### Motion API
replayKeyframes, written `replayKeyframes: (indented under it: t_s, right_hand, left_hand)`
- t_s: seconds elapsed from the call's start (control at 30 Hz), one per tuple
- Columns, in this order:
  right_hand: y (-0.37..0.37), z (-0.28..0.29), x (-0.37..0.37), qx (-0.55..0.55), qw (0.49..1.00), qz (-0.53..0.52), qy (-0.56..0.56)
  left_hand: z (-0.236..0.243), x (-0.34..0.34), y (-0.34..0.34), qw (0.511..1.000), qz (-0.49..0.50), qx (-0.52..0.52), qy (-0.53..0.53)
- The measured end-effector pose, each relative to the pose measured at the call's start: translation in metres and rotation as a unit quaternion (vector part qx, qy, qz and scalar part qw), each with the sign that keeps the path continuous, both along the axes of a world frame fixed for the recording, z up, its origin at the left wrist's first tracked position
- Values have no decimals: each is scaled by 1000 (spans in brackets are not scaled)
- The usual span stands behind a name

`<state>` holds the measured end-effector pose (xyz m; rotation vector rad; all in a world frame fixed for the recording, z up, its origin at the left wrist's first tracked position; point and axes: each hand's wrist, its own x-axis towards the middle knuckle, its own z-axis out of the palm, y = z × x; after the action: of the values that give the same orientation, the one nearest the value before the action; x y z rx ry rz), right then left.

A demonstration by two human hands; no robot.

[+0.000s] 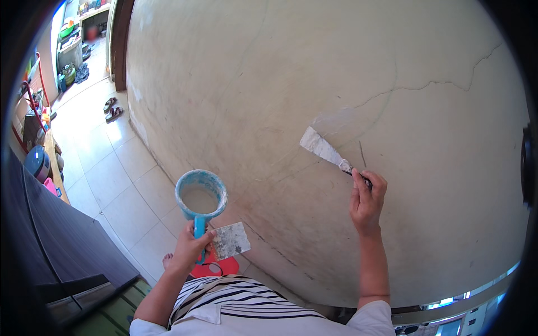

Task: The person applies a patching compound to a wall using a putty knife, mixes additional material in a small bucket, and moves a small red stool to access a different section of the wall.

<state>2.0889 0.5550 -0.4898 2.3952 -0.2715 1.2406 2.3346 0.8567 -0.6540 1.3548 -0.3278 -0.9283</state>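
Filling step in hand: right hand (367,203) fingers clenched on putty knife (325,150), blade on cracked wall (252,84) at 1 o'clock, beside fresh patch. Left hand (193,245) grips blue cup (201,193) plus second scraper (230,241) at 7 o'clock. Next move likely needs firm, flat drag along crack.

- honestly no packages, labels, signs or screens that I can make out here
- the far-left clutter by the doorway is too small and blurry to tell whether anything there is a package
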Motion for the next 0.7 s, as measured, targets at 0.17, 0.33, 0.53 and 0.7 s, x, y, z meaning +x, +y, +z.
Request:
replayKeyframes:
  t_s: [0.17,0.33,0.53,0.7]
  right_hand:
    - [-10,10,3,-25,999,-31,30]
    - [-3,29,-22,-13,998,-30,51]
    - [3,24,12,19,998,-25,54]
    - [-2,17,-18,39,997,-58,37]
  left_hand:
    - [-5,0,-2,1000,3,7,14]
    - [-3,1,0,1000,9,5,15]
    - [6,2,-2,1000,-7,11,10]
    - [2,3,0,1000,-8,9,15]
